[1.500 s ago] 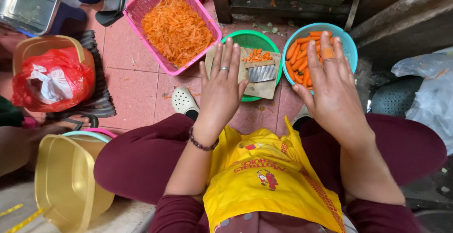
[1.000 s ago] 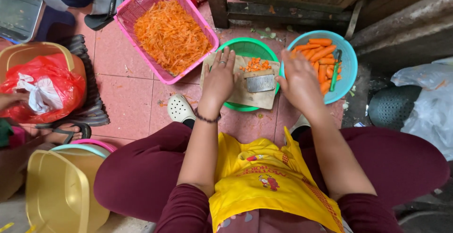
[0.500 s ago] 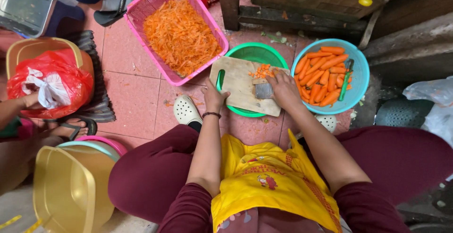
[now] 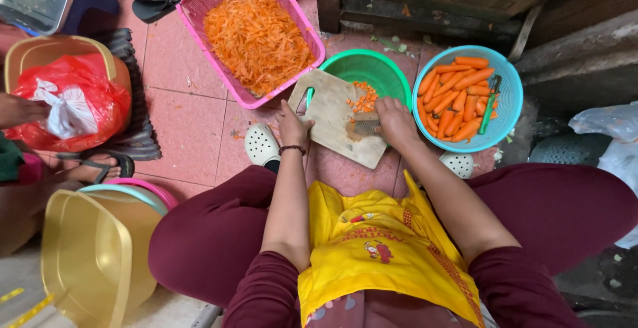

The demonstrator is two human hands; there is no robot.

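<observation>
Resting across the rim of a green bowl (image 4: 372,69), a wooden cutting board (image 4: 332,112) sits on the floor in front of the seated person's knees. Left hand (image 4: 292,125): laid on the board's near left edge, fingers curled over it, holding it steady. Right hand (image 4: 395,120): closed around the handle of a cleaver (image 4: 365,127), whose flat blade lies on the board. Chopped carrot bits (image 4: 363,97): small orange heap on the board's far right corner, just above the blade.

Blue basket (image 4: 512,102): round, to the right of the green bowl and touching it, filled with whole peeled carrots (image 4: 455,99); a green-handled peeler (image 4: 490,102) lies among them. Pink basket (image 4: 292,9): rectangular, up and left of the board, heaped with shredded carrot (image 4: 256,35). Red plastic bag (image 4: 80,95): far left, inside a tan tub (image 4: 40,52), with another person's hand (image 4: 16,110) at it. Yellow bin (image 4: 93,255): lower left, lying tilted. White clogs (image 4: 260,145): on the person's feet, below the board.
</observation>
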